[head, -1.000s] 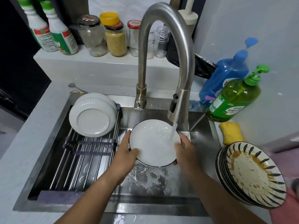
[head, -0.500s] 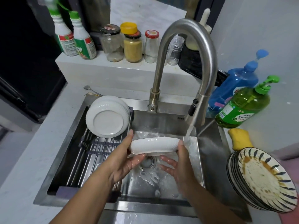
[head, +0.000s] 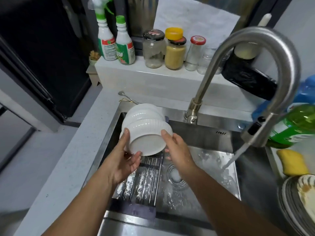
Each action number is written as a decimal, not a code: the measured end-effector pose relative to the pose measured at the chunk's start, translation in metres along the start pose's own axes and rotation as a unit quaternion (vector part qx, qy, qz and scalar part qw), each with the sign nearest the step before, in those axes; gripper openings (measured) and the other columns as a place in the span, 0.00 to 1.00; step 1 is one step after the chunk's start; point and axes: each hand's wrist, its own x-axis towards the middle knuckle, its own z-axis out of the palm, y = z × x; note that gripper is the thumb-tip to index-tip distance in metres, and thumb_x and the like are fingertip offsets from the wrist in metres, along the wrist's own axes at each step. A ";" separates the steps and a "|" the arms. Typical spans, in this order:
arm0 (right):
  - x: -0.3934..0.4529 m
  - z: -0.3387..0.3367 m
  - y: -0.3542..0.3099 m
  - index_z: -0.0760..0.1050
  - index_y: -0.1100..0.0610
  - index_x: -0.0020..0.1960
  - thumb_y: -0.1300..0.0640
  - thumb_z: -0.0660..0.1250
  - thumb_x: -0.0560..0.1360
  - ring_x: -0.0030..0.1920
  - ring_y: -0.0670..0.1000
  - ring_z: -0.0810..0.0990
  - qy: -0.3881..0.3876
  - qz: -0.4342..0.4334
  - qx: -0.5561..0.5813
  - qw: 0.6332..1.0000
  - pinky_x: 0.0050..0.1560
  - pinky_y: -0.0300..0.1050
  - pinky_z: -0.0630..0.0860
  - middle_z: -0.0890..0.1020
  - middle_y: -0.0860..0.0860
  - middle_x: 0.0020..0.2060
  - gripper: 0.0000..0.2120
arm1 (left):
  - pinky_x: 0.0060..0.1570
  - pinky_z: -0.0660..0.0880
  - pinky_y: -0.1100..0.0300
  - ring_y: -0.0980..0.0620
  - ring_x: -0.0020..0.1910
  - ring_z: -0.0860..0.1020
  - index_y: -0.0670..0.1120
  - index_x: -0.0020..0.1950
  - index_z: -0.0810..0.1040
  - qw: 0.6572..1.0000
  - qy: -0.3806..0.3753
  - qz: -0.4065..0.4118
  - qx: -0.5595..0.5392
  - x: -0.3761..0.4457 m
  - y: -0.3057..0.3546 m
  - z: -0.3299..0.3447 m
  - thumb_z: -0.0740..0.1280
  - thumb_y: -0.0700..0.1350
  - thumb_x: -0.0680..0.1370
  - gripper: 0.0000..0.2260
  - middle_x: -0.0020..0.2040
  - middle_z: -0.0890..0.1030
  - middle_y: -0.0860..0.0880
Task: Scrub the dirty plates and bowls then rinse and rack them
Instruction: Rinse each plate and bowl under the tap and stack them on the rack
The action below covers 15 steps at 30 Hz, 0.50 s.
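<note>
A white ribbed bowl (head: pixel 147 138) is held upside down, its base toward me, against another white ribbed bowl (head: pixel 144 111) leaning on the roll-up rack (head: pixel 144 181) over the sink's left side. My left hand (head: pixel 127 160) grips its left and lower edge. My right hand (head: pixel 177 150) holds its right edge with the thumb on the rim. A stack of dirty striped plates (head: pixel 301 200) sits on the counter at the far right.
The tap (head: pixel 265 68) runs a stream into the steel sink (head: pixel 201 176). A yellow sponge (head: pixel 293 161), green soap bottle (head: pixel 296 123) and blue bottle (head: pixel 305 94) stand at the right. Jars and spray bottles line the back ledge.
The white bowl left the water stream and moved left to the rack, turned base toward me against the racked bowl. Both hands travelled with it.
</note>
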 end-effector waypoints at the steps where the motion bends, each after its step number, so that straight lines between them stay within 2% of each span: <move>1: 0.008 0.006 -0.001 0.77 0.41 0.55 0.27 0.64 0.72 0.53 0.48 0.82 -0.006 0.000 -0.014 1.000 0.56 0.52 0.80 0.82 0.45 0.54 0.21 | 0.41 0.83 0.55 0.46 0.47 0.83 0.44 0.70 0.73 1.000 0.008 -0.013 -0.013 0.007 0.005 -0.002 0.80 0.69 0.58 0.49 0.67 0.76 0.40; 4: 0.029 0.019 0.000 0.78 0.43 0.60 0.20 0.63 0.65 0.56 0.50 0.81 0.000 0.011 -0.062 0.998 0.56 0.54 0.80 0.80 0.48 0.59 0.35 | 0.41 0.82 0.55 0.45 0.45 0.83 0.46 0.69 0.73 0.999 0.025 -0.037 -0.028 0.025 0.017 -0.002 0.80 0.70 0.58 0.48 0.66 0.76 0.40; 7: 0.049 0.024 0.007 0.78 0.44 0.61 0.20 0.63 0.62 0.55 0.51 0.82 0.003 0.026 -0.086 0.996 0.45 0.46 0.81 0.79 0.50 0.61 0.38 | 0.45 0.81 0.56 0.44 0.47 0.82 0.45 0.68 0.73 0.997 0.040 -0.058 -0.037 0.041 0.023 0.003 0.79 0.69 0.60 0.45 0.65 0.76 0.40; 8: 0.053 0.025 0.007 0.78 0.45 0.61 0.20 0.63 0.62 0.55 0.51 0.82 0.008 0.029 -0.095 0.995 0.45 0.46 0.81 0.79 0.51 0.61 0.39 | 0.46 0.81 0.56 0.44 0.48 0.82 0.45 0.67 0.73 0.996 0.048 -0.062 -0.041 0.045 0.023 0.005 0.79 0.69 0.61 0.43 0.64 0.76 0.40; 12: 0.071 0.031 0.015 0.78 0.44 0.63 0.17 0.63 0.59 0.56 0.53 0.81 0.011 0.027 -0.120 0.992 0.55 0.53 0.81 0.80 0.51 0.59 0.43 | 0.46 0.80 0.57 0.44 0.47 0.81 0.44 0.60 0.73 0.992 0.071 -0.079 -0.060 0.061 0.026 0.010 0.76 0.70 0.64 0.38 0.60 0.77 0.39; 15: 0.081 0.034 0.022 0.77 0.44 0.64 0.16 0.63 0.57 0.53 0.54 0.83 0.011 0.024 -0.132 0.991 0.56 0.56 0.81 0.81 0.51 0.57 0.45 | 0.46 0.79 0.57 0.45 0.46 0.80 0.45 0.55 0.73 0.992 0.081 -0.079 -0.057 0.069 0.028 0.013 0.75 0.71 0.65 0.34 0.56 0.77 0.40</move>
